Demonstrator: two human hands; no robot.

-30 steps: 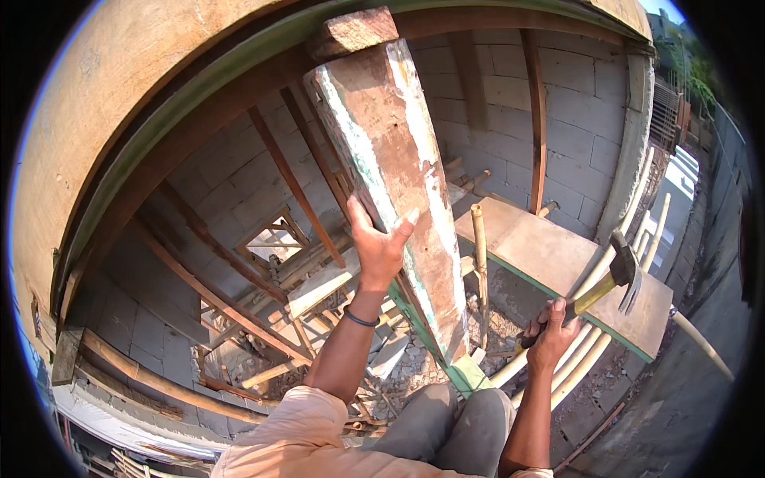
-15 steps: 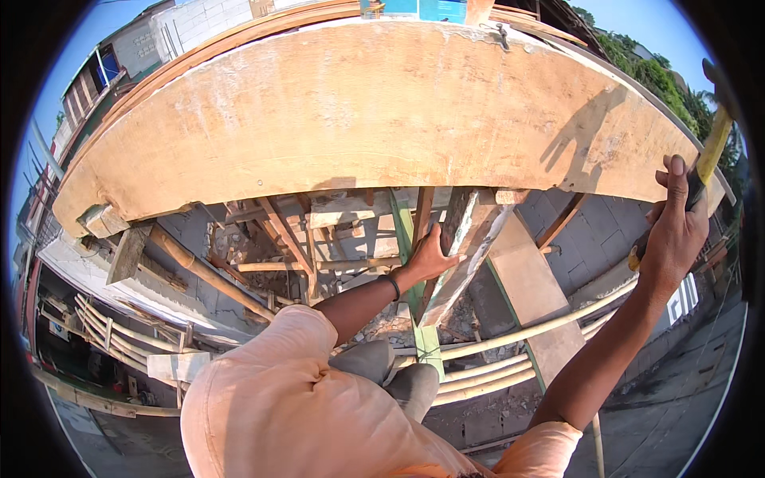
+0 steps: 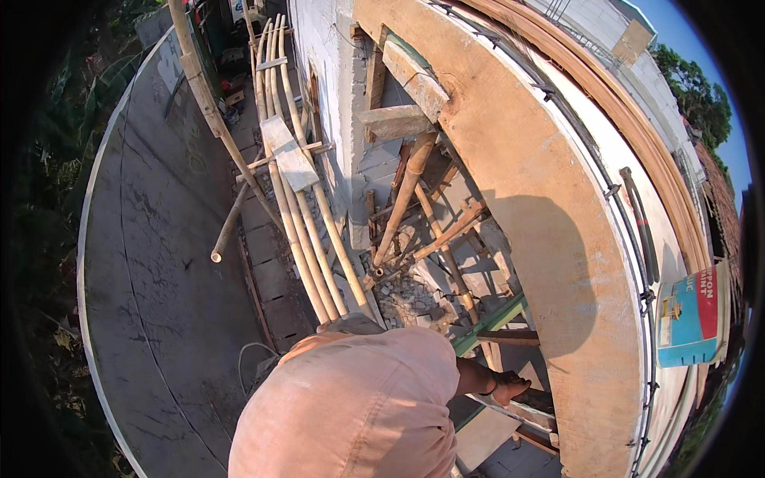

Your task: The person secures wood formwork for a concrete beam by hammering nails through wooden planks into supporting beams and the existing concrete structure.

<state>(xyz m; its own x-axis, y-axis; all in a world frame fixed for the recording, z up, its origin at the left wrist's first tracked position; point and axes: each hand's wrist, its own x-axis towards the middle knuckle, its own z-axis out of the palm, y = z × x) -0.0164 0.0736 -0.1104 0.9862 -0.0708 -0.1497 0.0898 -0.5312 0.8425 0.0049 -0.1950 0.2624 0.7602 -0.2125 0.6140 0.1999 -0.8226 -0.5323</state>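
My left hand (image 3: 510, 388), with a dark band at the wrist, reaches in beneath a large curved plywood board (image 3: 526, 159). Its fingers close round a wooden post (image 3: 539, 398), partly hidden by the board's edge. Just beside the hand, a green-painted timber (image 3: 498, 321) runs slantwise under the board. My right hand is outside the picture, and so is the hammer-like tool with the yellow and black handle it held earlier. A shadow of my head falls across the board.
Bamboo rails (image 3: 307, 239) stretch along the left, crossed by a pale plank (image 3: 288, 153). A bamboo strut (image 3: 410, 191) props the board above rubble (image 3: 406, 299). On top are a paint bucket (image 3: 687, 323) and a dark bent bar (image 3: 640, 227). A grey wall (image 3: 175, 215) stands far left.
My view has swung to the left, bringing the bamboo rails and grey wall forward. My right hand and its tool have left the picture. The left hand stays at the post.
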